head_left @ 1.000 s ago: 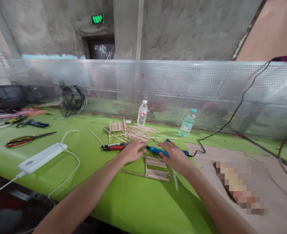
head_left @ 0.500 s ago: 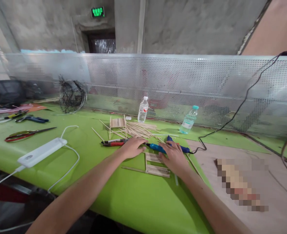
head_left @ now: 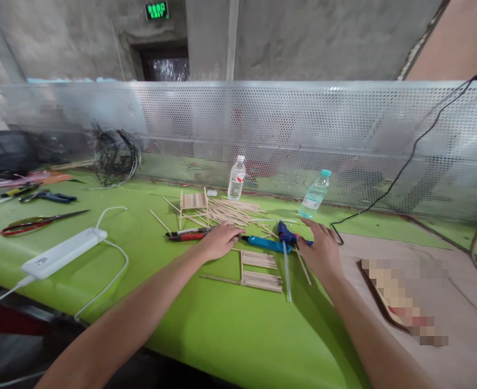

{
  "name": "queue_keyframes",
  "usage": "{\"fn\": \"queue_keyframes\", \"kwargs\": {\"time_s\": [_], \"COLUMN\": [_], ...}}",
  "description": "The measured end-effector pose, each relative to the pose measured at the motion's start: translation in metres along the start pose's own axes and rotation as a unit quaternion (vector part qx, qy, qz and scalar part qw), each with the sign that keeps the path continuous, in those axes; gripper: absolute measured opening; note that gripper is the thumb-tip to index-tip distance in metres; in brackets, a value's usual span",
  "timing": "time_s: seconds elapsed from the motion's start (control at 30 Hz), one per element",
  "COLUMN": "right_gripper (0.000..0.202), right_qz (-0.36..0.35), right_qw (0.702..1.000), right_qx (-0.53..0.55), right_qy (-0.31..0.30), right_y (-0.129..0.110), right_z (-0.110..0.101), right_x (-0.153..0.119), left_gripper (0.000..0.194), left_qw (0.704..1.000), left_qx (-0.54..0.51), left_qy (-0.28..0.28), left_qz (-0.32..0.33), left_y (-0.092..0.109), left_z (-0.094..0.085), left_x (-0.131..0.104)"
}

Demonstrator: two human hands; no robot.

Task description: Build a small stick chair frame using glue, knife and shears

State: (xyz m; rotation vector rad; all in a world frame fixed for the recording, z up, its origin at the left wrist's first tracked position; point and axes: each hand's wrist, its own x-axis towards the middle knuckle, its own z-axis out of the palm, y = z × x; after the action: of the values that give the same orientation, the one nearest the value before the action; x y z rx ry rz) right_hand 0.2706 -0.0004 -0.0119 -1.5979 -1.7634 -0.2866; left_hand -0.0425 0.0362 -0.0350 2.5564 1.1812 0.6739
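Observation:
My left hand (head_left: 221, 241) lies palm down on the table with its fingers stretched out, beside red-handled pliers (head_left: 189, 236). A flat blue tool with a dark tip (head_left: 266, 244) lies just right of its fingertips. My right hand (head_left: 322, 249) is open, fingers spread, its thumb side at the handle of a blue hot glue gun (head_left: 286, 233); whether it touches is hard to tell. A clear glue stick (head_left: 287, 275) lies below the gun. Between my hands sits a flat frame of thin wooden sticks (head_left: 260, 273).
A small stick-built chair shape (head_left: 194, 202) stands behind, beside a pile of loose sticks (head_left: 234, 210). Two bottles, one clear (head_left: 236, 179) and one green-capped (head_left: 315, 194), stand near the mesh divider (head_left: 270, 124). Scissors (head_left: 39, 222) and a white power strip (head_left: 65, 252) lie left.
My right hand has moved right, off the blue tool and glue gun, and its fingers have spread. The glue gun and glue stick show more fully. My left hand has hardly moved.

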Motion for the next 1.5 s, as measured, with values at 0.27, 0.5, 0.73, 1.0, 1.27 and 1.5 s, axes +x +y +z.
{"fn": "queue_keyframes", "kwargs": {"time_s": [0.27,0.5,0.73,1.0,1.27,1.5], "right_gripper": [0.054,0.051,0.041,0.046,0.058,0.052], "right_qz": [0.016,0.009,-0.025,-0.063,-0.049,0.037], "right_qw": [0.998,0.996,0.992,0.982,0.969,0.936], "right_qx": [0.005,0.024,0.056,0.117,0.181,0.314], "right_qy": [-0.057,-0.082,-0.112,-0.134,-0.16,-0.154], "right_y": [-0.002,-0.002,-0.003,-0.015,-0.02,-0.022], "right_z": [0.008,0.008,0.011,0.004,0.0,0.007], "right_x": [-0.004,-0.003,-0.004,-0.004,-0.007,-0.006], "left_gripper": [0.035,0.032,0.032,0.051,0.028,0.027], "left_qw": [1.0,0.999,0.995,0.99,0.982,0.944], "left_qx": [0.026,0.051,0.076,0.063,-0.042,-0.223], "left_qy": [0.006,0.012,0.037,0.093,0.183,0.229], "left_qz": [0.008,0.013,0.052,0.079,0.009,-0.082], "left_y": [0.005,0.005,0.005,0.003,0.004,0.018], "left_z": [-0.006,-0.009,-0.017,-0.034,-0.061,-0.058], "left_x": [-0.001,0.001,0.007,0.005,-0.007,-0.01]}}
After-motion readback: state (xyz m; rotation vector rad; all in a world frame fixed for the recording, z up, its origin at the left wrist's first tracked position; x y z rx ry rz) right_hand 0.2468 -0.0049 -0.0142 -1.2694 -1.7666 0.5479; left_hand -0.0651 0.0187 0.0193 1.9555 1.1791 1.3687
